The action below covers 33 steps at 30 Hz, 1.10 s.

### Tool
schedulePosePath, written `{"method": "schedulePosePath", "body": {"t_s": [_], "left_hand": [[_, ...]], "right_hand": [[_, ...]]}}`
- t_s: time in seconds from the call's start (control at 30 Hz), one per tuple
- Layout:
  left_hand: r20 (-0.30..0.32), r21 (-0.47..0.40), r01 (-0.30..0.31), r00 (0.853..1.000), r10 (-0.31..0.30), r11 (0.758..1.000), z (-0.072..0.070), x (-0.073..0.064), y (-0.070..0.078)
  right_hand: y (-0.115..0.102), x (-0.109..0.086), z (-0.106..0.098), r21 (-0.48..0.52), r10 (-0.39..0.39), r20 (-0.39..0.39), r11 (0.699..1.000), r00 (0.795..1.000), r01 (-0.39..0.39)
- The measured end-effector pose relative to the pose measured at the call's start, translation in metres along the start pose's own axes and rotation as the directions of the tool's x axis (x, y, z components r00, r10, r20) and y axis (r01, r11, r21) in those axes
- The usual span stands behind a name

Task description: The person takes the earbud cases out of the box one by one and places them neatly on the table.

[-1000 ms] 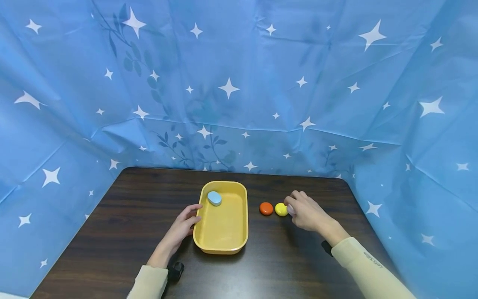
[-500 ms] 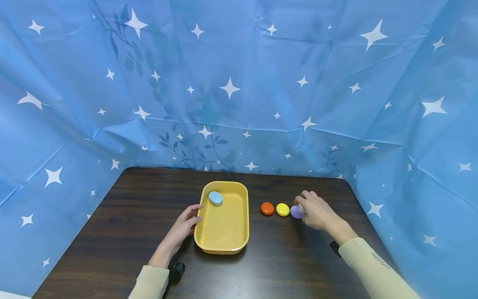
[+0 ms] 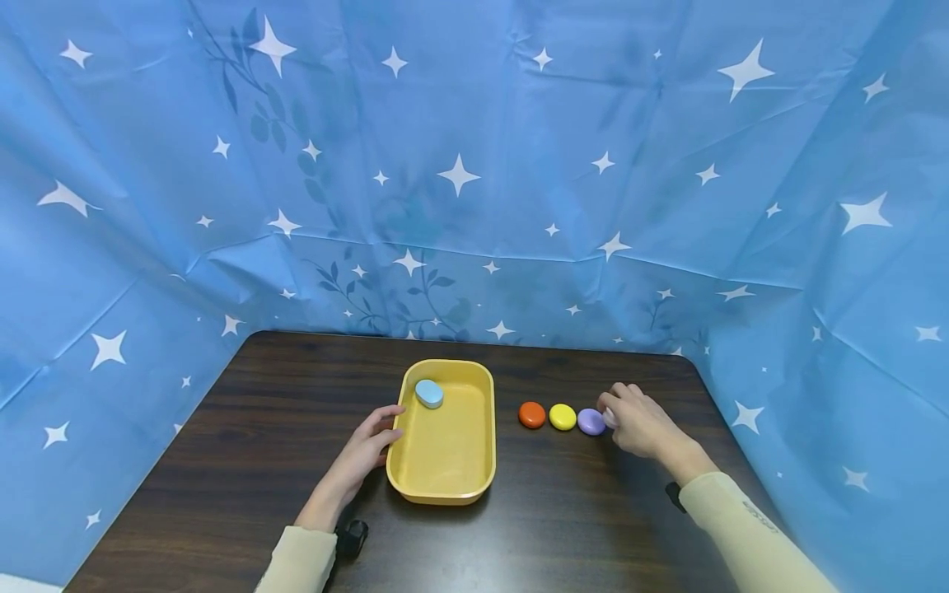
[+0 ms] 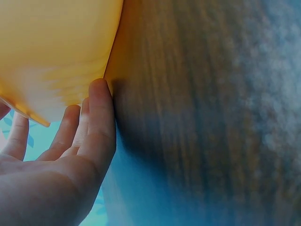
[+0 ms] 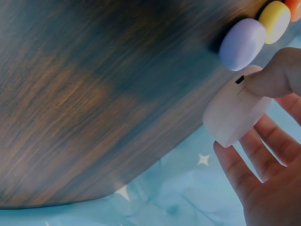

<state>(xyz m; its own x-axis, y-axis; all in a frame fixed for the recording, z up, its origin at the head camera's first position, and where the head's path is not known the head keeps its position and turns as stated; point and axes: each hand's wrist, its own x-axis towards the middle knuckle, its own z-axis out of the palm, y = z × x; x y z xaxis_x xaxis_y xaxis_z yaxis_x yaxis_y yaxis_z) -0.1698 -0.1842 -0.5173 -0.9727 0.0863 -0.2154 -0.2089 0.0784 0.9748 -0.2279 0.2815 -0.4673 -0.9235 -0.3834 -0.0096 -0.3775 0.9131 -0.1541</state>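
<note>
My right hand (image 3: 643, 422) pinches a pale pink rounded case (image 5: 235, 110) with a small black slot, thumb on one side and fingers on the other. Right beside it lies a smooth purple piece (image 3: 591, 422), then a yellow one (image 3: 563, 417) and an orange-red one (image 3: 531, 414), in a row on the dark table. To the left stands a shallow yellow tray (image 3: 441, 498) with a light blue piece (image 3: 429, 394) in its far left corner. Against the tray's left wall rest the fairly straight fingers of my left hand (image 3: 361, 449), some fingertips at the rim.
The dark wood table (image 3: 311, 387) has rounded far corners. Behind and around it hangs a blue cloth (image 3: 474, 206) with white stars. Black straps sit on both wrists.
My right hand has moved right along the row, and the purple piece it covered has come into full view in the head view. My left hand keeps its place at the tray.
</note>
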Motion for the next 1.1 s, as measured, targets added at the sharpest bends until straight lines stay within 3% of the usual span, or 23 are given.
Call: {"method": "schedulePosePath", "body": {"t_s": [0.77, 1.1], "left_hand": [[0.006, -0.01, -0.023, 1.0, 0.023, 1.0, -0.002, 0.0, -0.002], [-0.002, -0.004, -0.002, 1.0, 0.002, 1.0, -0.001, -0.001, -0.001]], "right_hand": [[0.018, 0.007, 0.016, 0.014, 0.073, 0.072, 0.997, 0.995, -0.074], [0.019, 0.005, 0.023, 0.03, 0.083, 0.089, 0.996, 0.993, -0.086]]}}
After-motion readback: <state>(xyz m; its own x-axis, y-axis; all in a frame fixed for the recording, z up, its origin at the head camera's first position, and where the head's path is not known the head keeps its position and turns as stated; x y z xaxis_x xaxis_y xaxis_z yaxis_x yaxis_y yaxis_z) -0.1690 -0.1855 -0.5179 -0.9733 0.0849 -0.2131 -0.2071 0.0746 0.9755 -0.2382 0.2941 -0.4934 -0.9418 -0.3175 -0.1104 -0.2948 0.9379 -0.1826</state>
